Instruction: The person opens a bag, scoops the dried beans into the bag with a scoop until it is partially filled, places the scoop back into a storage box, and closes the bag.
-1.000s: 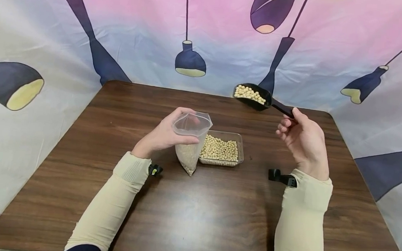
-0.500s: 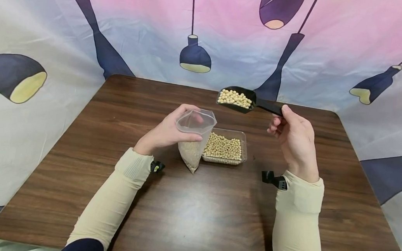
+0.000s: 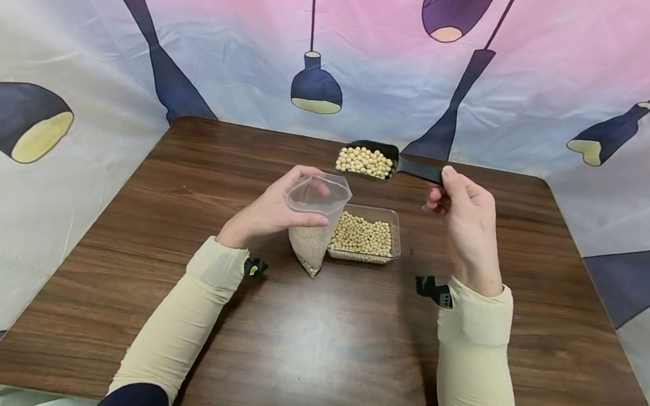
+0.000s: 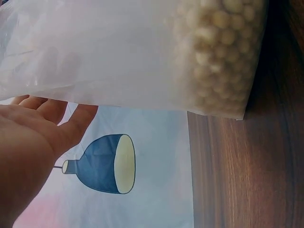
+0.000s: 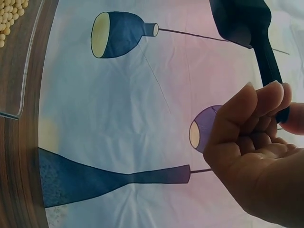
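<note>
My left hand grips a clear plastic bag near its top, thumb in front and fingers behind, with the bag's mouth held wide. Soybeans fill the bag's lower part, which tapers to a corner. My right hand pinches the handle of a black scoop between thumb and fingers. The scoop is heaped with soybeans and hangs above and just right of the bag's mouth. In the right wrist view the scoop shows from below, its load hidden.
Behind and right of the bag, a clear plastic box of soybeans stands on the dark wooden table. A printed cloth with lamp pictures hangs along the table's back edge and sides. A small black wrist mount sits on each cuff.
My right hand has brought the loaded scoop leftward, from the back right to near the bag's mouth. The left hand keeps its hold on the bag; the view has shifted slightly.
</note>
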`<state>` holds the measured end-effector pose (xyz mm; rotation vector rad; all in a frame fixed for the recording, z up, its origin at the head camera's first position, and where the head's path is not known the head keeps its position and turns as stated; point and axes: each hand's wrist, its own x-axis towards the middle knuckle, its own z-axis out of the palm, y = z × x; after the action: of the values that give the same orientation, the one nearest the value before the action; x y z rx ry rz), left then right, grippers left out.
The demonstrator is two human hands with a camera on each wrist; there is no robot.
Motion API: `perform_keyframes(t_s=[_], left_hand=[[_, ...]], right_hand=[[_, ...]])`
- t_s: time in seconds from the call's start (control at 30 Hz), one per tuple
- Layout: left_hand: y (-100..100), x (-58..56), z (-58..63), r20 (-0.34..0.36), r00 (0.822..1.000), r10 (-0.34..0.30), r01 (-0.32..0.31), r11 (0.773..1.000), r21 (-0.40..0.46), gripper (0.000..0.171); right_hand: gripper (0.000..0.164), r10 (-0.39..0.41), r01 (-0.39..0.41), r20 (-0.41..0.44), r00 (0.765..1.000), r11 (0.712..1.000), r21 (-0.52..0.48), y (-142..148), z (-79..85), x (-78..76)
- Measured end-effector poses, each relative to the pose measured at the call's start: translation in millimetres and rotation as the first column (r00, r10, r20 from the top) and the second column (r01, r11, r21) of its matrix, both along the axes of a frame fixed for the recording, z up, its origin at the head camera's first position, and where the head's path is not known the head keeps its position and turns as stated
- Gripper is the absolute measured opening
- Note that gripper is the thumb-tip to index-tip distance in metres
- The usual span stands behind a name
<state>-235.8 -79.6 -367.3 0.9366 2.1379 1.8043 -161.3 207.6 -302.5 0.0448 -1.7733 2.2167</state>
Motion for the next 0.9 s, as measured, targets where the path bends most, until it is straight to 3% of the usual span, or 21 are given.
perform_keyframes(t_s=[0.27,0.5,0.9], left_hand=[[1.7,-0.5,-4.0,0.021,1.000,0.000,0.000,1.000,0.002,0.070],[0.7,0.7,-2.9,-0.004,1.000,-0.001,0.001,1.000,0.005,0.067],[0.3,0.3,-3.7,-0.004,1.000,-0.018,0.018,1.000,0.020,0.066]], right_hand=[[0.032,-0.060,0.062,-0.048,0.997,0.997,0.043,-3.9,-3.3,0.7],[0.032,-0.097,0.104,-0.093,0.991,0.992,0.068,-4.9,-3.7,0.5],[0.032,-0.150,0.159,-0.135,0.979,0.986,0.056,-7.3,-0.3,2.9]])
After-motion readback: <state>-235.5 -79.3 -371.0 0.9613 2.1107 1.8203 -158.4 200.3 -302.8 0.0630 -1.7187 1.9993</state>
